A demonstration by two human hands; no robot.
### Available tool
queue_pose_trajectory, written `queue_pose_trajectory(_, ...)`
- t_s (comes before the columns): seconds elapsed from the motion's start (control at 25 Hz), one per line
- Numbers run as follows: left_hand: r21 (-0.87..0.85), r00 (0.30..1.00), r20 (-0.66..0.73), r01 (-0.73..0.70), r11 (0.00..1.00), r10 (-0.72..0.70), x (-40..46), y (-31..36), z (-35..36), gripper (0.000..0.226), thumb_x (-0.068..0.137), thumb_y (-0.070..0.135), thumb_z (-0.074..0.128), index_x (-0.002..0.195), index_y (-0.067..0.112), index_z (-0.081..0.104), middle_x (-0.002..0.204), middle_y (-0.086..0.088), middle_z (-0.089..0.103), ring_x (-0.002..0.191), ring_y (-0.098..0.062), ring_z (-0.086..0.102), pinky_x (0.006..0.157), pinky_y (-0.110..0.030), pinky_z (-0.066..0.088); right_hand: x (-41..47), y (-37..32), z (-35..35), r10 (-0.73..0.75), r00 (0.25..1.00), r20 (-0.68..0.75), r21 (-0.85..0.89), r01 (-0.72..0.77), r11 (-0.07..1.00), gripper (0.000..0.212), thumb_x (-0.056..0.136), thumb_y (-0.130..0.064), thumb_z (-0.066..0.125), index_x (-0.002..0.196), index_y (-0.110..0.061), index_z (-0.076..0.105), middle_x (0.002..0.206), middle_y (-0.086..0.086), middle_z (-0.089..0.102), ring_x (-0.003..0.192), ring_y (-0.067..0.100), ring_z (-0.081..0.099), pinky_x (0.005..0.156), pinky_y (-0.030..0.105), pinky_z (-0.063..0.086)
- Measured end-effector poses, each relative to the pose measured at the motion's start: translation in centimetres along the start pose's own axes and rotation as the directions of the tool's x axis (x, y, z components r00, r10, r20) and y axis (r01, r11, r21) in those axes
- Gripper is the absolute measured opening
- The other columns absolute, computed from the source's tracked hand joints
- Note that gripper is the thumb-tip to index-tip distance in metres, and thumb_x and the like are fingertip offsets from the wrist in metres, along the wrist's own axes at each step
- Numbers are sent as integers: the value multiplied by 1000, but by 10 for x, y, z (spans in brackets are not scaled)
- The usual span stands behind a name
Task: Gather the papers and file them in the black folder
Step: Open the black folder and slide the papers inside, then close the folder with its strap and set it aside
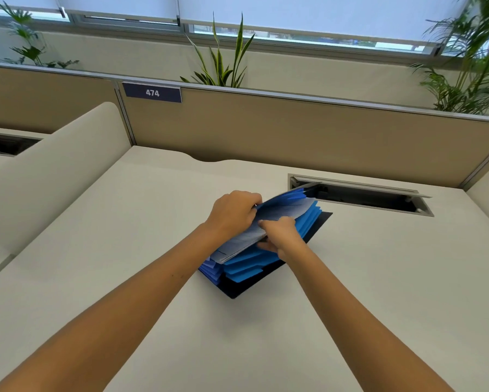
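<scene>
The black folder (268, 278) lies open on the desk, with several blue tabbed dividers (246, 268) fanned out inside it. A stack of white papers (282, 215) sits tilted among the dividers. My left hand (232, 212) grips the upper left edge of the papers. My right hand (281, 234) pinches the papers' front edge, fingers tucked under the stack. Both hands touch the papers at the folder's middle.
A cream desk (124, 250) is bounded by tan partition walls (294, 131) at the back. An open cable tray slot (362, 196) sits just behind the folder at the right. A curved side divider (56, 165) rises at the left. Plants stand behind the partition.
</scene>
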State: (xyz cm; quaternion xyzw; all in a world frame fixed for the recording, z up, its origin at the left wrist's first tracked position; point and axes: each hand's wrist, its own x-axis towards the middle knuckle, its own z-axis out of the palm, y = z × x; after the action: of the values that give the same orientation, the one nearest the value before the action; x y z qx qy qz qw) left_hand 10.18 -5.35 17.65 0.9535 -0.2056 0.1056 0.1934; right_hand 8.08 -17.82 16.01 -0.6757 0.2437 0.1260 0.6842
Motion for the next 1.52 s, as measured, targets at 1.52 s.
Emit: queue_pose_trajectory(1.52,169,983,183,2,986,-34,-8,73,135,33,84,24,53,114,12,44,110,-10,52,88,-25,49,60,-31,40,67,113,-101,-288,886,-363,-317,174,932,21,97,-12,43,95,-2,62,91,20,70,84,33,68,80,47,57)
